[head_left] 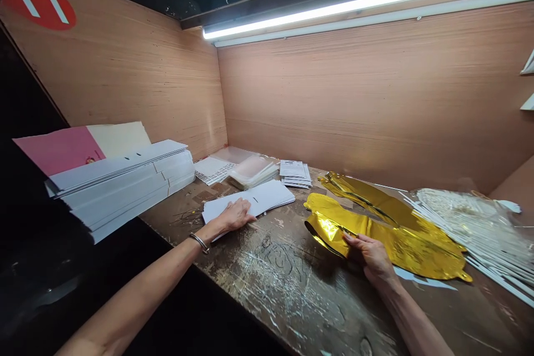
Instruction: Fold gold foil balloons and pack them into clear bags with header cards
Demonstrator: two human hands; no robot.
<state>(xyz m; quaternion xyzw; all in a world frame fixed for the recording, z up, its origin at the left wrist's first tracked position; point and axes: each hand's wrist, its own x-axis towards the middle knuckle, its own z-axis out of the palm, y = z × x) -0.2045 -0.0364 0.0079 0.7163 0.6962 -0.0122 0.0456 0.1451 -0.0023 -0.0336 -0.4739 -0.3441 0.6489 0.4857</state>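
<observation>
My left hand [234,216], a metal bangle on its wrist, lies on a stack of white cards [273,194], its fingers curled at the near edge of the top card. How firmly it grips there is partly hidden by the knuckles. Over on the right, my right hand [373,260] pinches a shiny gold foil balloon [413,247] between thumb and fingers. This balloon is flat, uninflated and folded over at its left end. More gold foil balloons [369,200] lie just behind it.
A tall stack of white folded cards [129,192] stands at the left edge, a pink and cream card [62,150] on it. Clear plastic sleeves [254,169] and small printed papers [295,172] lie at the back. White sticks [496,267] and a plastic bag [463,214] lie at right.
</observation>
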